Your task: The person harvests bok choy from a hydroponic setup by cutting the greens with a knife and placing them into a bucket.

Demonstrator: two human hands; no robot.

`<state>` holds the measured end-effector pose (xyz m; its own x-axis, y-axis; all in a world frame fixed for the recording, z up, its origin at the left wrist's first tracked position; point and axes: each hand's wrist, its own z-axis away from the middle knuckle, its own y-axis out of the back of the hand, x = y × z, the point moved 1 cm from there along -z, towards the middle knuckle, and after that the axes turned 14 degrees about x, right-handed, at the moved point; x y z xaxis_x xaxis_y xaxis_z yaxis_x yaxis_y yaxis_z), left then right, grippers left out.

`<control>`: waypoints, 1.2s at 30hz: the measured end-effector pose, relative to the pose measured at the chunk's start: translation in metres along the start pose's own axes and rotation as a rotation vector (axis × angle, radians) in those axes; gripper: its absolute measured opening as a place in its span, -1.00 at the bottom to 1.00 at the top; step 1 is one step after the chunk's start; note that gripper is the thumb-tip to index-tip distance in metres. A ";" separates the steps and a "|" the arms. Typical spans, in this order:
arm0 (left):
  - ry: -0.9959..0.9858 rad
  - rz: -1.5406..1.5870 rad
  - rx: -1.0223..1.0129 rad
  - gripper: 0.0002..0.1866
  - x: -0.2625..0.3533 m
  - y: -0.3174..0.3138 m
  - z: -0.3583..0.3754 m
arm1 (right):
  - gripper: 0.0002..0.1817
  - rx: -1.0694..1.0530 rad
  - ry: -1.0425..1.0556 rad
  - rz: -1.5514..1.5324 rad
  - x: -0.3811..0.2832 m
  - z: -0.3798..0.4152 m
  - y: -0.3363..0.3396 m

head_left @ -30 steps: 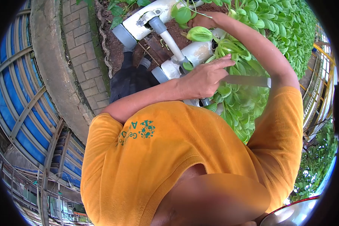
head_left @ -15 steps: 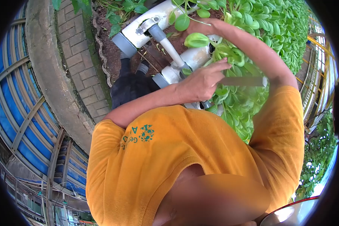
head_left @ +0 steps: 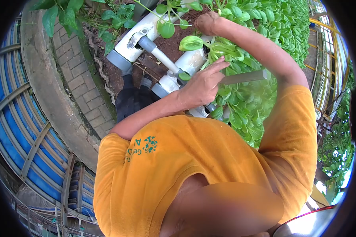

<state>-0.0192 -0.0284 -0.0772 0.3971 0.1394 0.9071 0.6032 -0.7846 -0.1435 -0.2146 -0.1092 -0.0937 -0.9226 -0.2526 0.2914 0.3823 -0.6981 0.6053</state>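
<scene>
My left hand (head_left: 201,87) is closed round the handle end of a flat grey blade (head_left: 245,77), its index finger stretched along a leafy green plant (head_left: 225,50). The blade points right, over the leaves. Beyond the plant, my right hand (head_left: 208,23) is curled into a fist beside the greens; whatever it may hold is hidden. A pale, folded leaf (head_left: 191,43) sticks out of the plant between my two hands. The plant stands at a white pipe (head_left: 192,60) with peeling paint.
Another white pipe (head_left: 132,41) with a grey end cap lies at the upper left, joined by a thin pipe (head_left: 164,59). Dense greens (head_left: 281,31) fill the upper right. A brick path (head_left: 81,71) and a concrete kerb (head_left: 47,75) run along the left.
The view has shifted, so the pipes and plants sit further left. My right hand has come out from behind leaves and lies slightly farther from the pale leaf. My left hand still grips the blade.
</scene>
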 end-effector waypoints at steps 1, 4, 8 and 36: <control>-0.002 0.002 0.000 -0.76 0.000 0.001 -0.001 | -0.81 0.038 -0.064 -0.111 0.003 0.001 -0.001; 0.008 0.008 0.000 -0.76 0.001 0.004 0.000 | -0.76 0.059 -0.047 -0.119 0.005 -0.002 -0.006; 0.038 0.020 -0.010 -0.76 0.002 0.004 -0.002 | -0.66 0.014 -0.137 -0.287 0.003 -0.002 0.001; 0.017 -0.029 -0.027 -0.76 -0.001 0.004 0.003 | -0.89 0.136 0.318 -0.296 0.008 -0.010 0.014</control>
<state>-0.0148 -0.0300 -0.0797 0.3682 0.1520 0.9172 0.5955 -0.7962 -0.1071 -0.2168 -0.1281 -0.0903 -0.9549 -0.2631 -0.1378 0.0832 -0.6823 0.7263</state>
